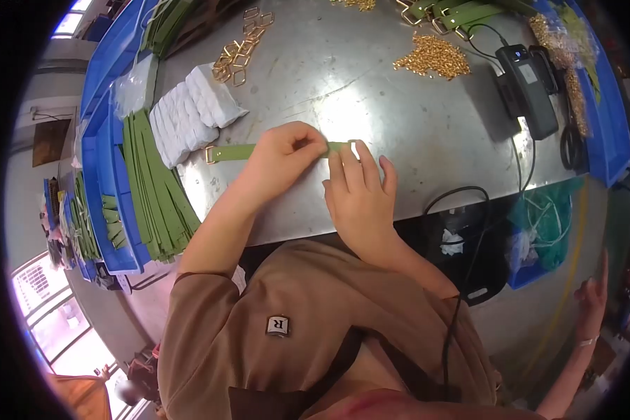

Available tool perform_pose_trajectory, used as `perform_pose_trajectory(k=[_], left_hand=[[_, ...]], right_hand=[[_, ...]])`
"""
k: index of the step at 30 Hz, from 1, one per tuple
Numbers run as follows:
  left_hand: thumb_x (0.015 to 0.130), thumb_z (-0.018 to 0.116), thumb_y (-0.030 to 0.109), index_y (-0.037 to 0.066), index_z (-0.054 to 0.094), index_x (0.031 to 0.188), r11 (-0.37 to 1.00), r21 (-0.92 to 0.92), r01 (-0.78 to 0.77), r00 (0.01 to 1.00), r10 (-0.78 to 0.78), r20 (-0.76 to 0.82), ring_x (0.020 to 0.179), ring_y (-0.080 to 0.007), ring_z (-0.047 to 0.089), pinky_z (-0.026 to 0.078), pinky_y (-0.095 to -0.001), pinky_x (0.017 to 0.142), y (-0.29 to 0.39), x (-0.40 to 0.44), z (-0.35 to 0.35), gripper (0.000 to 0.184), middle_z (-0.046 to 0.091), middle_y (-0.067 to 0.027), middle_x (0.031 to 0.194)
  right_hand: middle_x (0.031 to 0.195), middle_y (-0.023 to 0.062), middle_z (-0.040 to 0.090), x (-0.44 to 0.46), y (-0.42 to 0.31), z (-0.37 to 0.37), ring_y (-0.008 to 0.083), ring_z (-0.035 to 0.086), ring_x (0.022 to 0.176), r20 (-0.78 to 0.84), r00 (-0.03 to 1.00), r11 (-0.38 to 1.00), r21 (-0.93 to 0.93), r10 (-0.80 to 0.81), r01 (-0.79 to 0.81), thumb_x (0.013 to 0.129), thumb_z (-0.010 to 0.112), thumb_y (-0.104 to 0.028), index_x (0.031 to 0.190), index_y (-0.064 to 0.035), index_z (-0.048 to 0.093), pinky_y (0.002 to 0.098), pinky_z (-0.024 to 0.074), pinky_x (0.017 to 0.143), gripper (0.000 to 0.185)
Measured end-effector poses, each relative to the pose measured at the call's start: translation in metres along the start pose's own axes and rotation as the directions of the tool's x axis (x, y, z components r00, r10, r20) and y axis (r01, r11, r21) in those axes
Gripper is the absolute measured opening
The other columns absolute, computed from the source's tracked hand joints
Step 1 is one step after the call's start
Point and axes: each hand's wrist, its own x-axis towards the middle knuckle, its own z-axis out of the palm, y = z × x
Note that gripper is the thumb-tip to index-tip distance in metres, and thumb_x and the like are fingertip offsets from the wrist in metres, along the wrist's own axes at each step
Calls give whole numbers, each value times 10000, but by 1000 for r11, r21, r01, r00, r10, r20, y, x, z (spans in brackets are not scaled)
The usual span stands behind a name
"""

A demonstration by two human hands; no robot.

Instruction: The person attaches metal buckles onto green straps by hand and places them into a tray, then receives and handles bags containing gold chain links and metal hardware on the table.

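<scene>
1. Brown shirt (329, 294) sits closest to the lens, its wearer's two arms reaching past it over a metal table (294, 91)

2. Left hand (287, 157) pinches a green strap (234, 152) between thumb and bent forefinger, nearer the strap's right end than its left; should that pinch loosen, the strap could twist out of line

3. Right hand (360, 185) is palm down, its fingers slightly spread and their tips at the strap's right end; whether they grip it or only rest there I cannot tell, since they cover the spot, and too light a touch might let the end slip

4. Along the table's front edge runs the strap, with a gold ring (208, 155) at its left end that no hand holds; a sharp pull from the right could drag the ring askew

5. Outward on the left, white bundles (189, 112) and a stack of green strips (152, 189) lie near the left forearm; a wide swing of the elbow could topple or fan out the strips

6. Farther back, loose gold rings (241, 52) and a heap of small gold pieces (434, 57) would scatter if a sleeve or hand brushed through them

7. At the right, a black cable (479, 187) loops near the right forearm, with a black device (528, 84) beyond; an arm catching that loop could jerk the strap out of place
</scene>
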Motion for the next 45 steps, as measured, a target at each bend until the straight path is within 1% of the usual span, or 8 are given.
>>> perform_pose_trajectory(k=[10, 12, 18, 29, 36, 41, 42, 45], left_hand=[[844, 688, 63, 6, 667, 853, 985, 167, 29, 991, -50, 122, 716, -66, 524, 441, -240, 638, 29, 9, 19, 62, 593, 1, 783], [840, 690, 61, 7, 666, 852, 978, 203, 38, 988, -67, 138, 708, -64, 519, 438, -237, 634, 33, 10, 19, 61, 590, 1, 783], [828, 694, 51, 16, 651, 845, 965, 260, -11, 990, -25, 137, 678, -63, 494, 425, -234, 608, 16, 19, -18, 58, 560, 11, 794], [816, 694, 30, 29, 631, 856, 933, 304, -192, 976, 149, 158, 628, -164, 554, 454, -283, 569, 7, 23, -18, 75, 561, -69, 786], [817, 694, 40, 27, 616, 849, 936, 343, -82, 983, 19, 183, 629, -175, 556, 453, -295, 571, 22, 31, -19, 85, 557, -74, 778], [797, 702, 66, 14, 550, 816, 940, 341, 26, 969, -107, 222, 635, -270, 564, 455, -360, 582, 29, 41, -19, 162, 566, -124, 730], [797, 702, 66, 14, 550, 816, 940, 339, 33, 970, -112, 218, 635, -270, 564, 455, -360, 582, 33, 45, -20, 162, 566, -124, 730], [827, 692, 31, 15, 535, 836, 892, 452, 30, 937, -182, 297, 652, -107, 521, 443, -280, 587, 41, 54, -22, 158, 538, -52, 705]], right_hand=[[1278, 136, 549, -12, 12, -3, 292, 476, 1273, -45, 999, 998, 63, 15, -12, 812, 672, -194, 1183, 10, 620, 471, 325, 1038, 427], [1206, 195, 601, -10, 15, -8, 346, 536, 1212, -85, 996, 997, 73, -26, 32, 844, 606, -168, 1080, 37, 662, 493, 401, 979, 318], [1278, 165, 572, 13, -5, 13, 319, 506, 1262, -43, 999, 990, 143, 0, 6, 817, 646, -204, 1139, 22, 653, 477, 330, 1030, 394], [1255, 174, 592, 17, -2, 13, 307, 543, 1245, -32, 999, 984, 175, 19, -13, 816, 632, -206, 1083, 28, 676, 498, 325, 1033, 358], [1245, 177, 598, 18, 3, 15, 300, 555, 1235, -40, 999, 980, 199, 17, -9, 826, 613, -210, 1021, 45, 676, 496, 302, 1049, 327], [1236, 196, 606, 18, 4, 14, 299, 560, 1233, -70, 997, 974, 225, 19, -3, 830, 609, -212, 936, 42, 670, 491, 303, 1050, 281], [1236, 196, 606, 18, 5, 14, 299, 560, 1233, -65, 998, 973, 229, 15, 1, 830, 609, -212, 936, 42, 670, 491, 303, 1050, 281], [1238, 199, 609, 18, 6, 15, 293, 562, 1233, -57, 998, 969, 247, 20, -5, 825, 617, -218, 916, 39, 669, 486, 303, 1051, 277]])
